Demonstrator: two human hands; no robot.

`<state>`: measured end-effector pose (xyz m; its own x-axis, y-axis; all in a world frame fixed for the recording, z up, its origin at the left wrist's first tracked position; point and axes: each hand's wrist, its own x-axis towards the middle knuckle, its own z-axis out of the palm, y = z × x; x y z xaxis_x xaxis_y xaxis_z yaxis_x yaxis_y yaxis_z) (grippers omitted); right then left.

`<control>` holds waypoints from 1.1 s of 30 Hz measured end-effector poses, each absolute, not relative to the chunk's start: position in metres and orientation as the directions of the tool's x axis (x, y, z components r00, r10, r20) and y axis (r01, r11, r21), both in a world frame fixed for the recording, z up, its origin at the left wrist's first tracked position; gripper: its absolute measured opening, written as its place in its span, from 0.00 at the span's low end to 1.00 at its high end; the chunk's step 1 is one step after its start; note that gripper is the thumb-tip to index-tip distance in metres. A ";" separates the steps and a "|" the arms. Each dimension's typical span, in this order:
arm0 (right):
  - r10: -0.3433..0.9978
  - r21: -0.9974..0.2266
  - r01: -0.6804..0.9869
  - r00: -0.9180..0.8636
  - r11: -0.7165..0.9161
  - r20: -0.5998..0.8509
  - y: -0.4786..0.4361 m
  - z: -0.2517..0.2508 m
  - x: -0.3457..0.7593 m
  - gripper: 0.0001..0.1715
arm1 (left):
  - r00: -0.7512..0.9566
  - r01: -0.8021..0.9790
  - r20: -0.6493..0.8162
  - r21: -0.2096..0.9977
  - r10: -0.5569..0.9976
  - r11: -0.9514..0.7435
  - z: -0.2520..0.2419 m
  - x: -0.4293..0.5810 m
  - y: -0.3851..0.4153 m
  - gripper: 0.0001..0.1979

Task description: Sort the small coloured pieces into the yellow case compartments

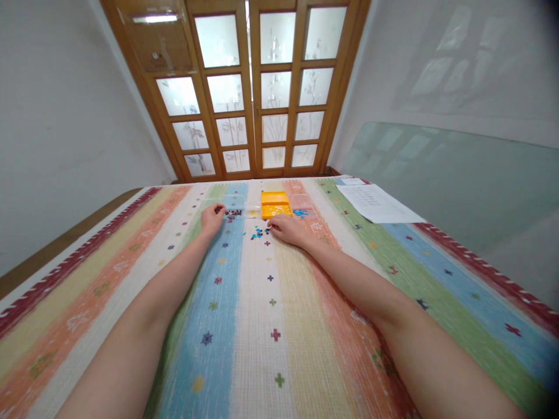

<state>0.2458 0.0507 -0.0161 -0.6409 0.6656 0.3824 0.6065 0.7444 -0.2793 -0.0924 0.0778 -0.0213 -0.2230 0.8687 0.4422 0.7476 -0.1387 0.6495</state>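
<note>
My left hand (pixel 212 219) is at the left end of a clear plastic box holding small dark brown pieces (pixel 234 213). Its thumb and fingertips are pinched together; what they hold, if anything, is too small to make out. My right hand (pixel 287 229) rests on the cloth just in front of an orange box (pixel 276 195). Its fingers are bent together at the right edge of a loose pile of small blue and dark pieces (pixel 257 234); anything between them is hidden. White pieces (pixel 279 209) lie in the orange box.
Right of the orange box, a clear container holds blue pieces (pixel 300 213). A few yellow pieces (pixel 253 213) sit between the brown ones and the orange box. Printed paper (pixel 378 203) lies on the striped tablecloth (pixel 257 361) at the far right. Wooden glazed doors (pixel 255 87) stand behind.
</note>
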 end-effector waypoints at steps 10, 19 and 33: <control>0.684 -0.310 0.610 -0.652 0.729 0.326 0.046 -0.014 0.242 0.11 | -0.157 0.802 0.465 0.575 0.871 -0.162 -0.028 -0.082 0.069 0.14; 0.675 -0.359 0.573 -0.646 0.737 0.357 0.052 -0.020 0.243 0.11 | 0.349 0.784 0.434 0.350 0.831 -0.512 -0.019 -0.028 0.042 0.11; 0.750 -0.405 0.631 -0.545 0.662 0.376 0.062 -0.024 0.245 0.09 | 0.612 0.689 0.383 0.172 0.692 -0.704 -0.015 0.018 0.013 0.12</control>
<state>0.2450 0.0616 -0.0241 -0.5446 0.7495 0.3764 0.6307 0.6618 -0.4053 0.0177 0.0134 -0.0148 0.6119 0.6920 0.3830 0.6889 -0.7042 0.1718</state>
